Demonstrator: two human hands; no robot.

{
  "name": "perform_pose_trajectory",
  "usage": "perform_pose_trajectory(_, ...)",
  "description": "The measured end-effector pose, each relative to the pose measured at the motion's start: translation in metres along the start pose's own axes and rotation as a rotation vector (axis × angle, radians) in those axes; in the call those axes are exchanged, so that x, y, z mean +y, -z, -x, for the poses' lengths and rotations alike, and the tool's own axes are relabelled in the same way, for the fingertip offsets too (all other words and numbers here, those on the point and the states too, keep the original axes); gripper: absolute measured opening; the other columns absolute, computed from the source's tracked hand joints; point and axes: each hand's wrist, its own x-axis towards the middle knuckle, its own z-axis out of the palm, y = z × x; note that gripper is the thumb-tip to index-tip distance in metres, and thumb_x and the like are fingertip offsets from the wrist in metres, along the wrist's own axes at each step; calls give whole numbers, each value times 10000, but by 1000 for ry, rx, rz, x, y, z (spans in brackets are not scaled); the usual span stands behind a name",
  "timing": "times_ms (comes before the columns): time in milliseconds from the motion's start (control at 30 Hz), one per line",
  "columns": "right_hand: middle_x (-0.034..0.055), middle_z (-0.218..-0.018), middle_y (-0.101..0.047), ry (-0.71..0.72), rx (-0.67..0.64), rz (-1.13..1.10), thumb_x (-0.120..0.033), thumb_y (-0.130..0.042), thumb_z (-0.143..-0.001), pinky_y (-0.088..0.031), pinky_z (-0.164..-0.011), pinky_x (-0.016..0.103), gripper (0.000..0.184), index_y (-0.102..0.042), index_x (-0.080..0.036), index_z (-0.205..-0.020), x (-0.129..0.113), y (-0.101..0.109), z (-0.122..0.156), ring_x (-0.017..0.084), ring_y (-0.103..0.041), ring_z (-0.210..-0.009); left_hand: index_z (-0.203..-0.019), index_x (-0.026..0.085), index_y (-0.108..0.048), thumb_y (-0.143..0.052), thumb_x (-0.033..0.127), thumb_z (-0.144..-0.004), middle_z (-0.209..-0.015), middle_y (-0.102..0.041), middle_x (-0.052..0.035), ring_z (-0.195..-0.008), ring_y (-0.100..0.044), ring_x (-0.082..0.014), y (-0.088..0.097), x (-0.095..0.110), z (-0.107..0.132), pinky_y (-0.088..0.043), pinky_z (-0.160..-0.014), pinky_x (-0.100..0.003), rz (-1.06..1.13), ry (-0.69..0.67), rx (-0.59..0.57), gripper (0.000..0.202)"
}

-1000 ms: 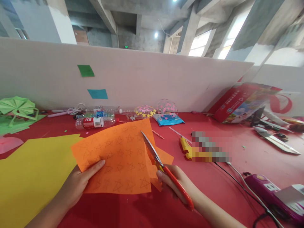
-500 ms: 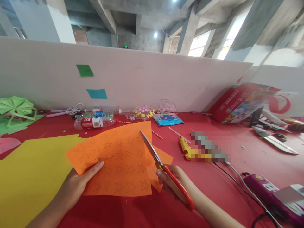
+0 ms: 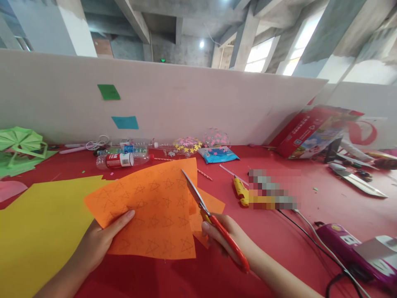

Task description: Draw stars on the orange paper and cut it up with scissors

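An orange sheet of paper (image 3: 149, 211) with rows of hand-drawn stars is held up over the red table. My left hand (image 3: 102, 238) grips its left side, thumb on top and the other fingers hidden behind. My right hand (image 3: 221, 234) is closed round the handles of red-handled scissors (image 3: 223, 236). Their blades reach up and left across the right part of the sheet, near the end of a row of stars; the lower blade is hard to make out. Behind the scissors, another orange piece of paper (image 3: 212, 202) shows on the right.
Yellow paper (image 3: 46, 215) lies at left, near a green paper umbrella shape (image 3: 20, 142). Plastic bottles (image 3: 119, 160) and a blue packet (image 3: 220, 155) stand along the white partition (image 3: 192, 103). At right are a yellow glue gun (image 3: 240, 190), cables, a purple device (image 3: 344, 248) and a knife (image 3: 359, 182).
The view has shifted slightly. The scissors and the orange sheet have moved a little to the left and the sheet's lower edge sits slightly lower. Both hands keep their hold.
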Motion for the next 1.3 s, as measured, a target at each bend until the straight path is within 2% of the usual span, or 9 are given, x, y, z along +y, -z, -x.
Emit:
perform_pose_trajectory(200,-52,-502,-460,-45,-7,-74,-594,-551,-791,-243,-404,203,443,-442,-190,-645,2,-3,0,56,-359,-392,-881,310,-737,-701,484,-682,-991,-758,0,-968,-697,-320,1,-8,-3,-606,-770,-348,-28,40,-22,266)
perform_pose_trajectory(433,-80,-461,-393,-44,-3,-155,-573,-535,-807,-244,-399,198,415,-470,-184,-675,7,-7,-1,47,-321,-374,-871,338,-742,-638,470,-748,-974,-761,18,-940,-711,-299,-9,-3,13,-616,-716,-309,-1,-4,-38,208)
perform_pose_trajectory(633,-75,-422,-403,-43,10,-162,-600,-514,-806,-242,-377,188,443,-446,-193,-646,8,-9,-1,57,-338,-367,-850,317,-741,-697,423,-689,-985,-762,22,-1051,-670,-298,-9,-8,7,-571,-860,-319,-36,4,-76,198)
perform_pose_trajectory(800,-82,-369,-371,-91,18,-142,-665,-514,-771,-243,-354,194,488,-445,-199,-644,7,-12,-1,64,-323,-341,-837,312,-747,-681,435,-697,-950,-768,27,-996,-695,-297,-7,-15,4,-586,-830,-323,-46,-66,-76,197)
perform_pose_trajectory(867,-80,-359,-375,-72,19,-132,-716,-502,-745,-251,-357,199,525,-436,-204,-645,6,-13,-1,66,-329,-335,-860,310,-750,-675,444,-703,-955,-768,26,-991,-697,-300,-7,-16,5,-590,-823,-332,-58,-85,-91,220)
perform_pose_trajectory(967,-78,-343,-372,-47,28,-127,-774,-490,-704,-253,-358,206,568,-430,-213,-641,4,-14,0,71,-337,-325,-873,318,-752,-650,441,-746,-966,-765,28,-987,-700,-288,-7,-17,6,-591,-814,-321,-60,-100,-46,205)
perform_pose_trajectory(1033,-81,-326,-345,-31,26,-135,-783,-484,-699,-245,-354,212,571,-420,-220,-626,3,-15,1,76,-332,-318,-852,315,-757,-676,431,-726,-948,-769,23,-966,-708,-291,-7,-17,5,-602,-778,-307,-37,-82,-73,190)
perform_pose_trajectory(1167,-61,-335,-356,12,-43,-188,-706,-445,-756,-245,-361,221,536,-388,-222,-532,4,-14,2,67,-321,-313,-865,301,-762,-710,432,-695,-968,-767,1,-968,-707,-302,-6,-15,2,-609,-744,-300,14,18,-129,221)
perform_pose_trajectory(1300,-66,-341,-360,19,-43,-221,-415,-497,-733,-216,-372,212,346,-331,-224,-498,4,-14,2,56,-312,-325,-890,280,-761,-713,448,-691,-1009,-759,-28,-967,-705,-321,-4,-12,2,-618,-725,-326,53,124,-214,264)
